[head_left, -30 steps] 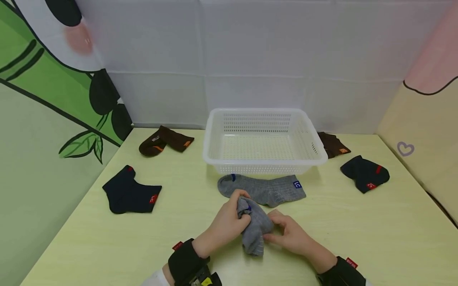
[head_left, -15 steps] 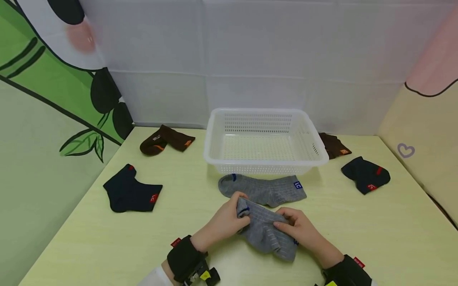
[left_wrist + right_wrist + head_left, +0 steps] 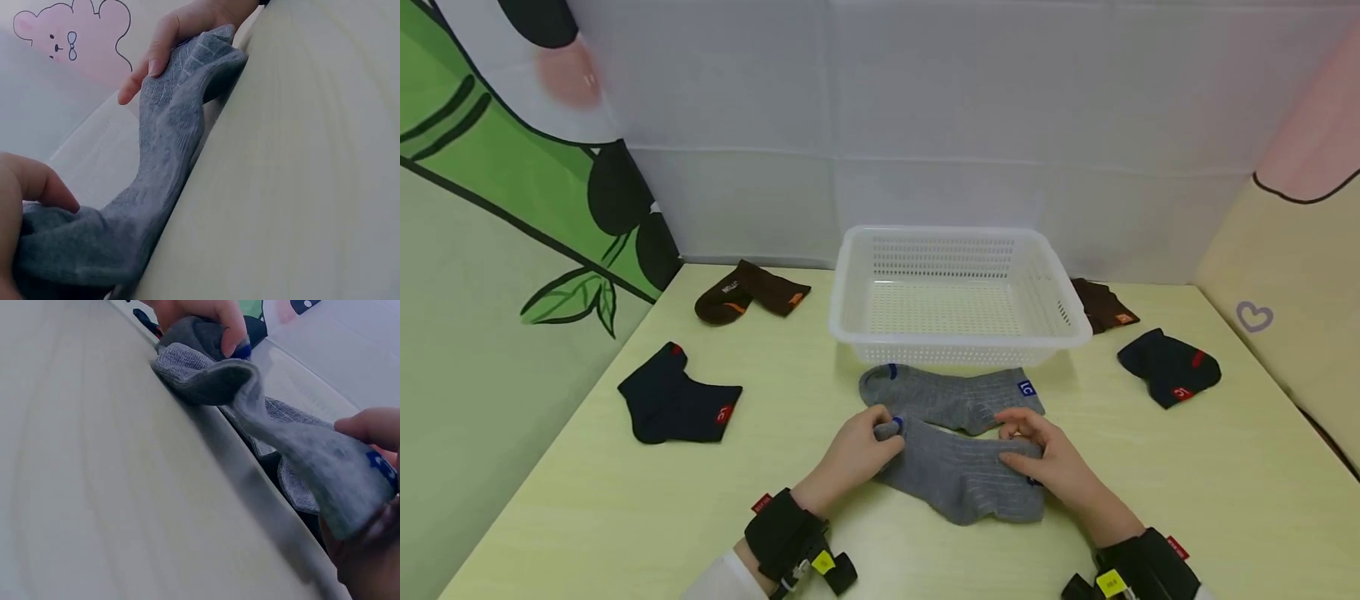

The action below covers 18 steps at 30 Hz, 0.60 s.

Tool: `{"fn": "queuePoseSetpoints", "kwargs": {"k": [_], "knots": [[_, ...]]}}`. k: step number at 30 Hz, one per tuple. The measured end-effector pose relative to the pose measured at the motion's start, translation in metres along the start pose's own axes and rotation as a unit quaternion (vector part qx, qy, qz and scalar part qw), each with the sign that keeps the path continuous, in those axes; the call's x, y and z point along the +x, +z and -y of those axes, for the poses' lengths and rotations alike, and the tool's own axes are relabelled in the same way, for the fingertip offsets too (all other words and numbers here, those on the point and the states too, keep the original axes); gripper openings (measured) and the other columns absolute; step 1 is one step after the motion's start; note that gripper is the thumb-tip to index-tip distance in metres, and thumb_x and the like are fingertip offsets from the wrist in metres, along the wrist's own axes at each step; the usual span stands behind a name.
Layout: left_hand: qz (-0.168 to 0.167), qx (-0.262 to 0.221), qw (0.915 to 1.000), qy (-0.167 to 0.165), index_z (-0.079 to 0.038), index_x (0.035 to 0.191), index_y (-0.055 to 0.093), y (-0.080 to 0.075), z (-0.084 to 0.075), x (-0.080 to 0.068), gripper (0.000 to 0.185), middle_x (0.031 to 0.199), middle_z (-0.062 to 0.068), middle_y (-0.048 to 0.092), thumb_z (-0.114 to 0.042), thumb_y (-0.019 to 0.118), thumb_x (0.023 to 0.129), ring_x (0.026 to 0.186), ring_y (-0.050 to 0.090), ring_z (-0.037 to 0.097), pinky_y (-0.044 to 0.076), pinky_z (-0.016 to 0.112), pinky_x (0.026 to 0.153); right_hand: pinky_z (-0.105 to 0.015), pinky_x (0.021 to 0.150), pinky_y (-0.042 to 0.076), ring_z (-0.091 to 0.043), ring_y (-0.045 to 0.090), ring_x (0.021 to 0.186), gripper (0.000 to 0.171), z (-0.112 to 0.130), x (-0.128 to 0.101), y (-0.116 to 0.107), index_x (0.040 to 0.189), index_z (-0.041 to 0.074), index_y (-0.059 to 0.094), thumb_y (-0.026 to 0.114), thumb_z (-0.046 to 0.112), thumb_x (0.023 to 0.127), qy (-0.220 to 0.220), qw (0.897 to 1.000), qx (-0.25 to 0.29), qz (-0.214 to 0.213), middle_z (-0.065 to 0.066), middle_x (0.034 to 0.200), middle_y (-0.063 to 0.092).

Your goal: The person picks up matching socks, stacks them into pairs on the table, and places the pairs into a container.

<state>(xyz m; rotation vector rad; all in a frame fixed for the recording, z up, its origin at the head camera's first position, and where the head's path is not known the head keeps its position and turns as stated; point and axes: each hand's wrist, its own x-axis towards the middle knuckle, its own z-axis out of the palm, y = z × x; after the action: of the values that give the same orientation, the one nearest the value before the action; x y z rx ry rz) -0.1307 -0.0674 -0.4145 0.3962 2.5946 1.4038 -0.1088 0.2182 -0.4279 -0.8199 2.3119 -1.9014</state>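
Observation:
A grey sock point(image 3: 958, 475) lies stretched across the pale table point(image 3: 625, 500) in front of me. My left hand point(image 3: 857, 446) pinches its toe end, my right hand point(image 3: 1037, 458) pinches its cuff end. In the left wrist view the grey sock point(image 3: 162, 156) runs from my left fingers point(image 3: 31, 187) to my right hand point(image 3: 181, 37). The right wrist view shows the same sock point(image 3: 281, 425) between my left hand point(image 3: 200, 319) and my right fingers point(image 3: 375, 428). A second grey sock point(image 3: 951, 396) with a blue tag lies flat just beyond, touching the first.
An empty white mesh basket point(image 3: 958, 337) stands behind the grey socks. A brown sock point(image 3: 748, 296) and a dark navy sock point(image 3: 677, 407) lie at the left. Another brown sock point(image 3: 1101, 304) and navy sock point(image 3: 1168, 367) lie at the right. Walls close in the table's far and side edges.
The bunched grey sock has been pulled out flat. My right hand moved right along it to the cuff, and both hands lowered it onto the table beside the other grey sock.

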Motion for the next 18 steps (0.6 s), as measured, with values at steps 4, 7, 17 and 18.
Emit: {"fn": "queuePoseSetpoints", "kwargs": {"k": [4, 7, 17, 18], "knots": [[0.023, -0.019, 0.9987, 0.042, -0.01, 0.067, 0.037, -0.001, 0.009, 0.0, 0.028, 0.06, -0.004, 0.023, -0.009, 0.059, 0.085, 0.051, 0.022, 0.005, 0.022, 0.022, 0.054, -0.013, 0.082, 0.041, -0.003, 0.056, 0.092, 0.031, 0.0, 0.001, -0.001, 0.118, -0.009, 0.051, 0.057, -0.007, 0.089, -0.012, 0.999, -0.018, -0.048, 0.013, 0.097, 0.061], [0.017, -0.013, 0.9975, 0.067, -0.009, 0.068, 0.046, -0.003, 0.015, 0.002, 0.026, 0.059, -0.005, 0.03, -0.012, 0.062, 0.088, 0.05, 0.026, 0.001, 0.026, 0.02, 0.054, -0.01, 0.086, 0.037, 0.001, 0.056, 0.093, 0.027, -0.001, 0.001, -0.001, 0.115, -0.011, 0.051, 0.056, -0.007, 0.089, 0.0, 0.996, -0.043, -0.08, 0.012, 0.094, 0.063], [-0.115, -0.091, 0.9886, 0.033, -0.005, 0.1, 0.059, -0.005, 0.022, 0.008, 0.021, 0.054, -0.005, 0.038, -0.018, 0.069, 0.087, 0.05, 0.03, 0.005, 0.037, 0.024, 0.071, -0.016, 0.076, 0.043, 0.004, 0.056, 0.083, 0.025, 0.001, 0.003, -0.003, 0.106, -0.002, 0.061, 0.07, 0.007, 0.084, 0.144, 0.962, -0.127, -0.193, -0.004, 0.095, 0.065], [-0.128, -0.098, 0.9866, 0.025, -0.004, 0.102, 0.058, -0.005, 0.021, 0.008, 0.024, 0.055, -0.005, 0.039, -0.018, 0.069, 0.086, 0.051, 0.031, 0.005, 0.037, 0.024, 0.071, -0.017, 0.071, 0.045, 0.004, 0.056, 0.078, 0.028, 0.002, 0.003, -0.004, 0.107, -0.002, 0.061, 0.071, 0.008, 0.083, 0.159, 0.96, -0.122, -0.195, -0.005, 0.098, 0.064]]}}
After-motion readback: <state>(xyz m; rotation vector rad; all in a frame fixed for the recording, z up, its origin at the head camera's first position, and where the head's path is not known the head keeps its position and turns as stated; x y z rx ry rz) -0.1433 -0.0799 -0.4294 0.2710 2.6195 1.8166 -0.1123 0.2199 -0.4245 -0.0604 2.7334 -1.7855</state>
